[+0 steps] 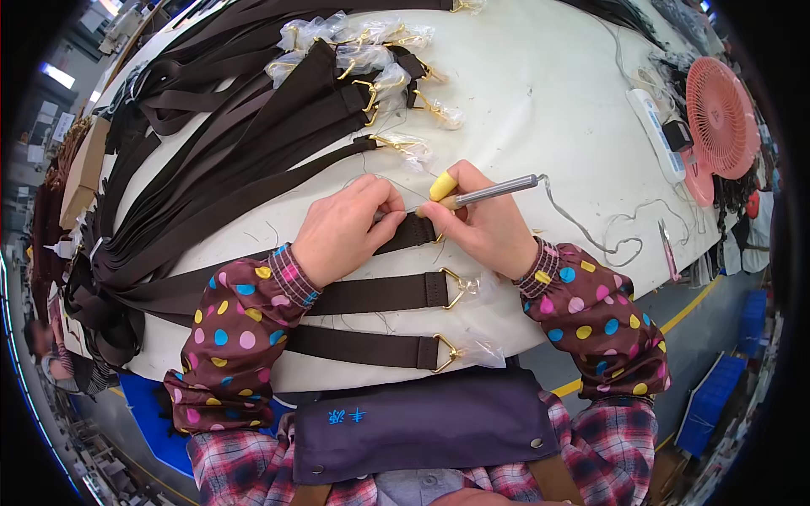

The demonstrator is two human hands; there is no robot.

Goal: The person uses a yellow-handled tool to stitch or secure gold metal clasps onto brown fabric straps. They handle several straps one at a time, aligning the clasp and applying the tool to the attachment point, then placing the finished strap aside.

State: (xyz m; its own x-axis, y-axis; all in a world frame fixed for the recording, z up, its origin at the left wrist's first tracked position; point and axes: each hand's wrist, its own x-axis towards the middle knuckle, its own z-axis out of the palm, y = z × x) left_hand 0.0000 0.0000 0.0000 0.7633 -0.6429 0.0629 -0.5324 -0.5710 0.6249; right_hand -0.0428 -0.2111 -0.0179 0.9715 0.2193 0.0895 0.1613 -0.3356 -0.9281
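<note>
My left hand point(350, 226) is closed, thumb and fingers pinched at the end of a dark brown webbing strap point(409, 234). A small greyish bit shows between its fingertips, too hidden to name. My right hand point(489, 221) grips a slim pen-shaped tool with a cord point(498, 191), its silver end pointing up and right. A yellow finger cover point(442, 185) sits on the right index finger. The tool's other end meets the strap's stitched end, where a gold ring partly shows. Nearer me lie two more straps point(375, 293) with gold D-shaped rings point(454, 288) and clear plastic wrap.
A bundle of dark straps point(236, 160) spreads across the white table point(523, 101) at left, its gold hardware bagged in plastic. At right are a pink fan point(721, 118), a white power strip point(656, 135), a loose grey cord point(582, 240) and pink-handled scissors point(669, 251).
</note>
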